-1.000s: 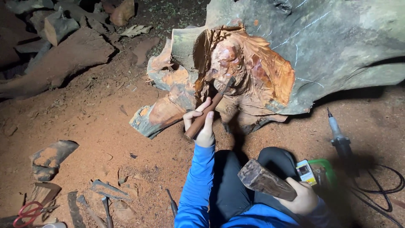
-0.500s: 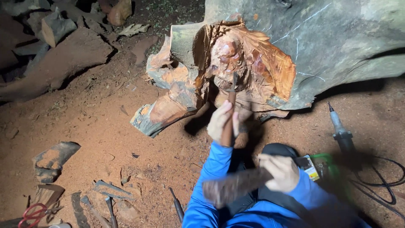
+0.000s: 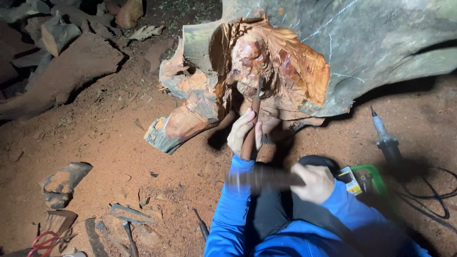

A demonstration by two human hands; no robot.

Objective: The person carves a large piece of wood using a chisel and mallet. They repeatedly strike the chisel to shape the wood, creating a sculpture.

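The carving (image 3: 266, 66) in the big log is roughed out, reddish and still coarse, chips lying on the dirt floor (image 3: 95, 123). The left hand (image 3: 243, 131) grips a chisel (image 3: 252, 121) set against it; the right hand (image 3: 312, 182) clutches a blurred mallet (image 3: 262, 178).

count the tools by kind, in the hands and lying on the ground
Chisel in the left hand: 1
Mallet in the right hand: 1
Power rotary tool with cord: 1
Red-handled scissors: 1
Loose hand tools on the dirt: 2
Total: 6
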